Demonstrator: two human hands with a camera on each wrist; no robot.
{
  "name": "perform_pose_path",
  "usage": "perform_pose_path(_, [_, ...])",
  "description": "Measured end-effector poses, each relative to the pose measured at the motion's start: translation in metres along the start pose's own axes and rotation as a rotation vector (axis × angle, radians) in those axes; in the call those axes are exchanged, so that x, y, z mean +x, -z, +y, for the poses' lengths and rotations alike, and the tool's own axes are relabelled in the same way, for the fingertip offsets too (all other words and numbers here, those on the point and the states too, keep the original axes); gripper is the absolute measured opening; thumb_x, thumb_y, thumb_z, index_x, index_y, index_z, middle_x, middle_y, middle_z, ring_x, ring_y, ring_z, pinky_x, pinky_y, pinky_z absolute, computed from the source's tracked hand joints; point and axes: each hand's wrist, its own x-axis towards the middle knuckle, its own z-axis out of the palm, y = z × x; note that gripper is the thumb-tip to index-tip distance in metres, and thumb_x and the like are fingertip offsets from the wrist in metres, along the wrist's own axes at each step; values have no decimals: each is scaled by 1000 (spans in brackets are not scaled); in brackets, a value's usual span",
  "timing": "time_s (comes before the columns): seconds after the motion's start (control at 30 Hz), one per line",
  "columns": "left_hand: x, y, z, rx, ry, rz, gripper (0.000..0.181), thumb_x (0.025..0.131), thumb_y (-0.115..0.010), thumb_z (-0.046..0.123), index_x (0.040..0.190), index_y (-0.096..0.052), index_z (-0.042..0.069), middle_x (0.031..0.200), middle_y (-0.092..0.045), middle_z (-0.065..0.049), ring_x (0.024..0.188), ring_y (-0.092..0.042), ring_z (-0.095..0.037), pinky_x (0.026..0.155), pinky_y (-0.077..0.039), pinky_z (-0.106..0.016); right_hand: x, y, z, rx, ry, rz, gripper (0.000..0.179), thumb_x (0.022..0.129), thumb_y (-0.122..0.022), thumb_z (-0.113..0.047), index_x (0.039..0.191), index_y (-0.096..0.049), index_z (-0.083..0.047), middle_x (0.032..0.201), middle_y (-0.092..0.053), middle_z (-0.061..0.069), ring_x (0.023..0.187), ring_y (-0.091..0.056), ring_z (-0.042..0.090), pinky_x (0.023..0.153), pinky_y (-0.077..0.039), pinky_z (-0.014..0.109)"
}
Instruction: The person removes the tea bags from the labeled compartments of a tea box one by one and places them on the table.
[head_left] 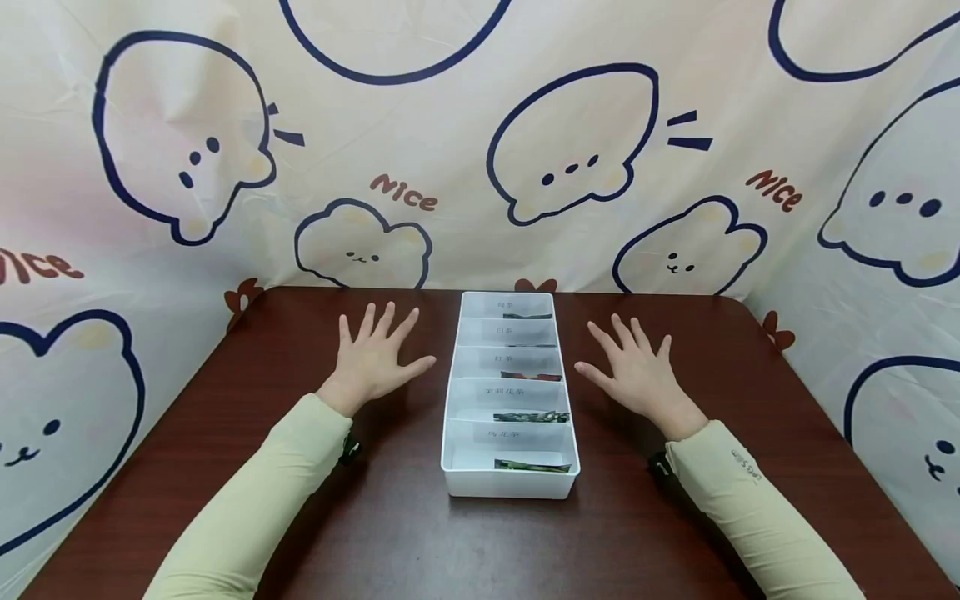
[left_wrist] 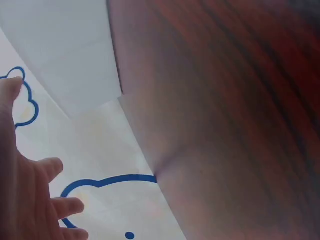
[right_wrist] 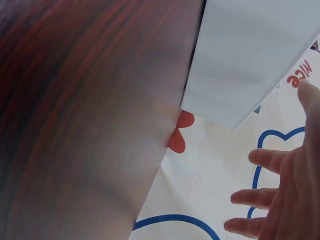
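Between the hands stands a long white divided box [head_left: 510, 483] with a row of several compartments, each with printed characters on its divider. Slim packets lie inside: a green one [head_left: 532, 467] in the nearest compartment, a patterned green one [head_left: 531, 417] behind it, a red one [head_left: 531, 377] farther back. Only dark edges show of those in the two farthest. To the box's left my left hand [head_left: 369, 360] is held with fingers spread, apart from it and holding nothing. My right hand [head_left: 636, 371] is spread likewise on the right side. Both wrist views show the box's plain outer wall [right_wrist: 250, 55].
The dark brown wooden table [head_left: 510, 550] runs back to a pale curtain [head_left: 465, 167] printed with blue-outlined cartoon bears. The same cloth hangs along the left and right sides. A dark band [head_left: 350, 450] sits under the left wrist, and another [head_left: 662, 468] under the right.
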Motion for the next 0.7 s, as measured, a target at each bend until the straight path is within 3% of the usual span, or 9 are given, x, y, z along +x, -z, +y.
perform_pose_path(0.1, [1, 1, -1, -22, -5, -21, 88, 86, -39, 75, 155, -20, 25, 160, -15, -19, 146, -8, -45, 112, 6, -70, -1, 2, 0, 5, 4, -14, 76, 93, -39, -67, 150, -34, -18, 157, -23, 21, 144, -17, 46, 103, -6, 81])
perform_pose_path(0.17, [2, 2, -1, -44, -13, -43, 82, 89, -45, 67, 153, -29, 18, 156, -27, -21, 144, -22, -43, 114, -3, -69, -2, 3, 0, 1, 14, -15, 68, 95, -44, -59, 147, -41, -16, 155, -29, 22, 142, -25, 46, 104, -14, 79])
perform_pose_path(0.27, [1, 5, 0, -108, -3, -101, 66, 93, -53, 51, 143, -46, 9, 143, -49, -21, 128, -48, -39, 109, -32, -63, -3, 5, 0, 8, 32, -12, 55, 97, -53, -45, 140, -50, -11, 147, -41, 23, 132, -42, 43, 101, -34, 71])
perform_pose_path(0.37, [1, 7, 1, -169, 17, -153, 49, 94, -57, 40, 129, -58, 6, 125, -63, -17, 104, -62, -31, 90, -52, -54, -3, 4, 1, 41, 25, -30, 45, 96, -57, -37, 132, -56, -9, 135, -54, 22, 115, -57, 38, 91, -50, 59])
perform_pose_path(0.53, [2, 8, 3, -199, 16, -170, 36, 94, -58, 37, 114, -65, 7, 105, -69, -11, 81, -61, -22, 72, -55, -42, -4, 5, 1, 107, -4, -76, 31, 96, -58, -31, 118, -62, -9, 105, -69, 11, 80, -62, 21, 71, -57, 42])
perform_pose_path(0.7, [4, 12, 6, -258, -15, -184, 35, 95, -58, 35, 113, -66, 6, 105, -69, -11, 82, -61, -21, 75, -56, -42, -4, 5, 1, 129, -10, -90, 27, 96, -59, -31, 114, -64, -11, 92, -67, 5, 67, -55, 15, 61, -54, 34])
